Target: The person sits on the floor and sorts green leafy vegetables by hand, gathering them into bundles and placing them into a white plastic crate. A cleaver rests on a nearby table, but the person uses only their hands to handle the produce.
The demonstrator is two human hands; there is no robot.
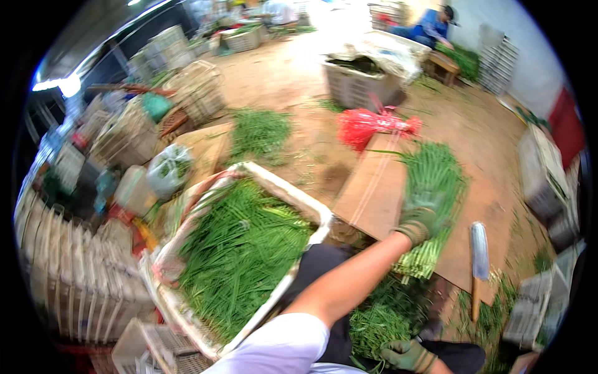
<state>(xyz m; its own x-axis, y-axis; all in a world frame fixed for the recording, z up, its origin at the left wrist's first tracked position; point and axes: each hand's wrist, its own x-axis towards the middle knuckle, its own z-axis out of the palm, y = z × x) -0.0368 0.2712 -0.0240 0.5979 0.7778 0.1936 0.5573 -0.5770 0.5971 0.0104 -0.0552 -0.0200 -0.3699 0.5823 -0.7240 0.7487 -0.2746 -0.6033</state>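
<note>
My left hand (pixel 424 216), in a green knit glove, lies on top of a thick bunch of green garlic chives or similar stalks (pixel 432 168). The bunch rests on a wooden board (pixel 376 187), its pale cut ends towards me. Blur hides how the fingers sit. Low in the view, my right hand (pixel 405 356), gloved too, is beside a heap of loose green leaves (pixel 378 325). Its fingers look curled, but whether they grip any leaves is unclear. A cleaver-like knife (pixel 479 266) with a wooden handle lies to the right of the bunch.
A white foam box (pixel 322 217) full of green leaves (pixel 243 252) stands at my left. Red plastic ties (pixel 369 126) lie on the board's far end. Beyond are a lined crate (pixel 359 86) and a seated person (pixel 430 28). Stacked crates (pixel 84 280) line the left side.
</note>
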